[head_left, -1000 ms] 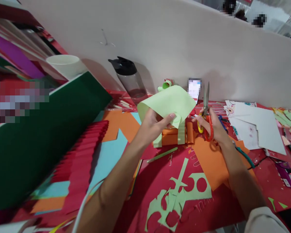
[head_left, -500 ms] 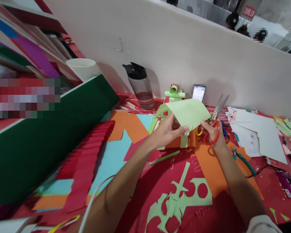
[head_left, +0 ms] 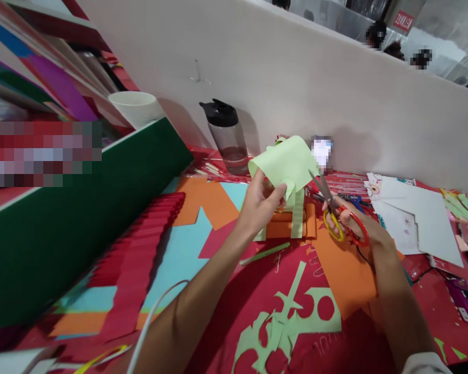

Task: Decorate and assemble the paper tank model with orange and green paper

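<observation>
A curved sheet of light green paper is pinched between the thumb and fingers of my left hand. A small green piece shows by my left thumb. My right hand grips a pair of scissors by one red and one yellow handle loop. The blades are parted and point up and left, close to the paper's right edge. Whether they touch the paper I cannot tell. Beneath the sheet sits an orange paper box with light green strips, partly hidden by my left hand and the sheet.
Green paper offcuts lie at the front middle. A water bottle and a phone stand by the white partition. A dark green board blocks the left side. White sheets lie at right, orange paper under my right arm.
My left hand has moved slightly left and turned the green paper. My right hand has drawn back to the right, and the scissors now tilt left toward the sheet instead of pointing up and right.
</observation>
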`<control>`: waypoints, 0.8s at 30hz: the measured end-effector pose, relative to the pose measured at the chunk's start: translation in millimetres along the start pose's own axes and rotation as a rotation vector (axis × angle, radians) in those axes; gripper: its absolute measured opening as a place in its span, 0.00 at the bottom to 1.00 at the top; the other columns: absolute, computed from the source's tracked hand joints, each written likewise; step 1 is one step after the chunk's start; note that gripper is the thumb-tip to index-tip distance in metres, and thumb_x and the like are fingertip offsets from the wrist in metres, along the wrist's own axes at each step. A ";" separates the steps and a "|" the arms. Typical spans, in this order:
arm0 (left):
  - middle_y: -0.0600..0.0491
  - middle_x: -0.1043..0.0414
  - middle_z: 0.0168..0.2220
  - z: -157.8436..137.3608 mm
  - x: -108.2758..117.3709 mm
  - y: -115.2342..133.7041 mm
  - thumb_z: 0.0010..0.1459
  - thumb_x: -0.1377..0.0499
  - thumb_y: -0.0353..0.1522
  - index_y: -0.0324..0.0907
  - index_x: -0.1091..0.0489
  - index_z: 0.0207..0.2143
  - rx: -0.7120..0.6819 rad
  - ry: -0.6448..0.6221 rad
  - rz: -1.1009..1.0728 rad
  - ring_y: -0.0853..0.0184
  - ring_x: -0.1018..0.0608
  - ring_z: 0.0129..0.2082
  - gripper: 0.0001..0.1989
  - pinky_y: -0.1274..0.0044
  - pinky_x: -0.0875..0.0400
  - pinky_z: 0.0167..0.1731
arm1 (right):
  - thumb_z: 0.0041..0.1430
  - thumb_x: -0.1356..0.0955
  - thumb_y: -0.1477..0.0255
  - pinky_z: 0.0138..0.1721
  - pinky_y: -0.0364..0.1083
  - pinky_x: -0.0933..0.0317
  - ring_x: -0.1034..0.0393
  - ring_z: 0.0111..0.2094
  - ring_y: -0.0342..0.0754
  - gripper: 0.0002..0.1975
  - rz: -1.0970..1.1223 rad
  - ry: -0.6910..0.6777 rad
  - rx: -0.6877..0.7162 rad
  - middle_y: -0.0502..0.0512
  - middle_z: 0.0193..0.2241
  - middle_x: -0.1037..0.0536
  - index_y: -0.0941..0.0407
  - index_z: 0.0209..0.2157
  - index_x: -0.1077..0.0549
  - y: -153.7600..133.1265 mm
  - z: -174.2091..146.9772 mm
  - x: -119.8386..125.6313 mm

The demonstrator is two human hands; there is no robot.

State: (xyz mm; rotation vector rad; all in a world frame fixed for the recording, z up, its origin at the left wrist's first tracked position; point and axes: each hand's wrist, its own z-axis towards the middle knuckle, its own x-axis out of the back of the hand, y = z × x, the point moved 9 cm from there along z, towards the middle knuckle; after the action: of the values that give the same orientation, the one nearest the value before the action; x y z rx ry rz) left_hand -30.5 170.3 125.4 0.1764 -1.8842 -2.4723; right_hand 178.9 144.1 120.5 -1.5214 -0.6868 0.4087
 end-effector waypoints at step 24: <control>0.56 0.28 0.30 -6.4 -22.1 -1.4 0.56 0.33 0.41 0.47 0.36 0.57 0.047 -0.130 -0.059 0.66 0.24 0.27 0.28 0.76 0.27 0.27 | 0.66 0.31 0.47 0.25 0.47 0.40 0.35 0.23 0.46 0.20 -0.030 0.150 -0.044 0.48 0.28 0.26 0.48 0.45 0.28 -14.1 5.9 -28.1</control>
State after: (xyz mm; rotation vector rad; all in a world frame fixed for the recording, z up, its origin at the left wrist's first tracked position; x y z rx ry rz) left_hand -7.8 166.5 124.0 0.0748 -2.0167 -2.5376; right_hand 151.6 130.0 129.6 -1.5640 -0.6033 0.2555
